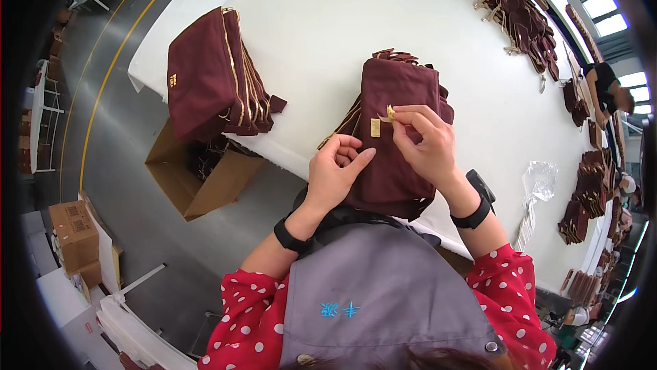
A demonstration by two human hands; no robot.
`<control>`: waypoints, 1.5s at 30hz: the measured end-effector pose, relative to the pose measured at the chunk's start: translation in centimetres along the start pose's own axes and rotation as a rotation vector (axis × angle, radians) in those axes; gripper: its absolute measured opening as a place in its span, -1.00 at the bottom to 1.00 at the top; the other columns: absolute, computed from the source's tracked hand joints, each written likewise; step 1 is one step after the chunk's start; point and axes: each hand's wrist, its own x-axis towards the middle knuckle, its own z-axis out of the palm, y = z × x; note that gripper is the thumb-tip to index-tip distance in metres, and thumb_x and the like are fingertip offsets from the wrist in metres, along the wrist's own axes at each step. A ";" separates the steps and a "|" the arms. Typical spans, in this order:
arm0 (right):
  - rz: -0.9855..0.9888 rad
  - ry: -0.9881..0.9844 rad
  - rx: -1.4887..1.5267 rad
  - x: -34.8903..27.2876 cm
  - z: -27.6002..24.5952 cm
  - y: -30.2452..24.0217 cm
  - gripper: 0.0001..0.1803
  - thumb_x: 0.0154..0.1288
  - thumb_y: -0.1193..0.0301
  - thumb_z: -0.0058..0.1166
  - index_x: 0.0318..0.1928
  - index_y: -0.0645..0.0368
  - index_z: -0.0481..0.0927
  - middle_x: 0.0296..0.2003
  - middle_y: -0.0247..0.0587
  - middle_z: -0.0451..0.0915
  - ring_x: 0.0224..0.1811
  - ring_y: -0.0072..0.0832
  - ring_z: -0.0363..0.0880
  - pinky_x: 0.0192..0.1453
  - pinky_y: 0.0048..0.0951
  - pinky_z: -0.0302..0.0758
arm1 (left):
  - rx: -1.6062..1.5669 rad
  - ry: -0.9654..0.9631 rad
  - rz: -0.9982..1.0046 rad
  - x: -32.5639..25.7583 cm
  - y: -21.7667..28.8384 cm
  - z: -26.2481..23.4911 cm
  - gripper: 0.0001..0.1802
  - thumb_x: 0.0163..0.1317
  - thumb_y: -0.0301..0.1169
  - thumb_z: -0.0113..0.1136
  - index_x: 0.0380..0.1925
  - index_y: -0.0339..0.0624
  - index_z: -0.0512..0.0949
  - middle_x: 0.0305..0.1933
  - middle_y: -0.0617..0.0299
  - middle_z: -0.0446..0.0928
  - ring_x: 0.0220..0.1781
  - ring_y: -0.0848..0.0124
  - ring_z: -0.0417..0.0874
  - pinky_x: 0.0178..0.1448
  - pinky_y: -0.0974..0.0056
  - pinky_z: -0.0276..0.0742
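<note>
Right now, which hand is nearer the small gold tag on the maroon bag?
Right. The right hand pinches a gold strip just beside the gold tag; the left hand rests lower on the maroon bag, below the tag.
</note>
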 end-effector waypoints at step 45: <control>0.563 0.383 0.526 -2.9 -1.8 2.9 -0.87 0.41 0.54 0.10 -0.11 0.36 0.57 -0.18 -0.19 0.66 -0.18 -0.55 0.67 -0.03 -0.53 0.63 | 0.307 -0.233 0.188 -1.6 2.8 3.6 -0.75 0.21 -0.38 0.34 -0.16 -0.27 0.63 -0.25 0.19 0.59 -0.46 0.47 0.55 -0.36 0.40 0.50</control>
